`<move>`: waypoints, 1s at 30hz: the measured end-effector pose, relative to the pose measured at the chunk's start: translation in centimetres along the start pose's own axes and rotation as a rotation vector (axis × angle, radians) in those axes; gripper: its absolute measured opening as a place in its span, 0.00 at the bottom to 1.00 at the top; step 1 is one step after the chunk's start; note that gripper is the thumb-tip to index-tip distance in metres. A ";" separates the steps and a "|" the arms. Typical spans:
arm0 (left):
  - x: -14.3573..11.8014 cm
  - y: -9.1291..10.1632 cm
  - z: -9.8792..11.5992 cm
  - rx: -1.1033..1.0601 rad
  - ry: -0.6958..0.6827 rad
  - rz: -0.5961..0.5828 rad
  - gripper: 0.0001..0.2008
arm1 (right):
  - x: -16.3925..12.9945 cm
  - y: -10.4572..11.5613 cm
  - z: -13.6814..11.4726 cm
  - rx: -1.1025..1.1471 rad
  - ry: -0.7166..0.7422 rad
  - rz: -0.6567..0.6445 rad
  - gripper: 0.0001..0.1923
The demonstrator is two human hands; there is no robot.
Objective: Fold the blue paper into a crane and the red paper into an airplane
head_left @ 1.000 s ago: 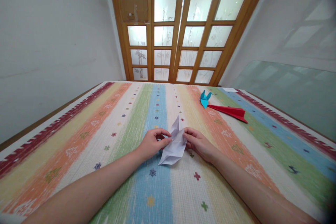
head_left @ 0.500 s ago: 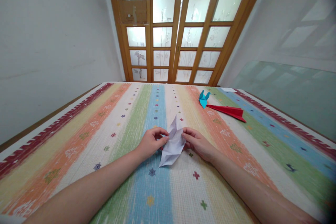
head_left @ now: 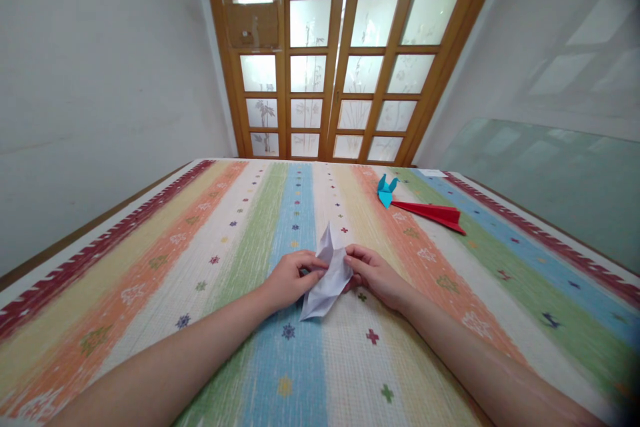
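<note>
Between my two hands is a folded sheet of white paper (head_left: pixel 326 290), creased, with one pointed tip standing up at the far end and another pointing toward me at the near left. My left hand (head_left: pixel 295 277) grips its left edge, thumb in front and fingers reaching over the fold. On the opposite side, my right hand (head_left: pixel 375 273) pinches the right edge between thumb and fingers. Some fingertips are hidden behind the paper.
A blue origami crane (head_left: pixel 385 192) stands at the far right, touching or close to the tip of a red paper plane (head_left: pixel 433 214). A striped tablecloth (head_left: pixel 160 320) covers the table. Beyond its far edge are wooden glass-paned doors (head_left: pixel 345 73), with walls at both sides.
My left fingers have moved slightly right, farther over the paper's fold. The upright tip has shifted a little left. My right hand keeps nearly the same place.
</note>
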State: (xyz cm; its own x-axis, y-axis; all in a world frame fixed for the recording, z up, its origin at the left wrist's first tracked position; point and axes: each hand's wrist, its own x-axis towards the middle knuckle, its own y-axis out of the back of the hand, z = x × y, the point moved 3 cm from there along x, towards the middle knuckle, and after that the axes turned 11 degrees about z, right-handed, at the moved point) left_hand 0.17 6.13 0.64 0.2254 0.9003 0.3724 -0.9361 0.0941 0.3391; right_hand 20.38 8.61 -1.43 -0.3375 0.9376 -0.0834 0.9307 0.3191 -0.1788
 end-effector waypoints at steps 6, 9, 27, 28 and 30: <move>0.0 0.0 0.0 0.037 0.000 -0.102 0.13 | 0.0 -0.1 -0.3 0.078 -0.011 0.015 0.10; 0.0 0.2 0.0 0.043 0.006 -0.038 0.16 | 0.0 -0.4 -0.4 0.155 -0.024 0.030 0.10; -0.7 0.4 1.8 0.352 -0.391 0.089 0.13 | -1.3 -3.5 0.0 0.506 -0.411 -0.087 0.18; -0.7 0.3 1.8 0.368 -0.398 0.071 0.13 | -1.2 -3.5 0.0 0.511 -0.400 -0.100 0.17; -0.7 0.1 1.7 0.397 -0.395 0.038 0.14 | -1.3 -3.6 -0.1 0.525 -0.379 -0.110 0.17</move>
State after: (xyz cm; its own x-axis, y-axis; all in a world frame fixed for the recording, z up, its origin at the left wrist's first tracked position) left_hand 0.35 4.81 1.88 0.3488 0.6649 0.6605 -0.7891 -0.1719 0.5898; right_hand 17.49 6.29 -0.61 -0.5427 0.7592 -0.3592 0.7274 0.2109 -0.6530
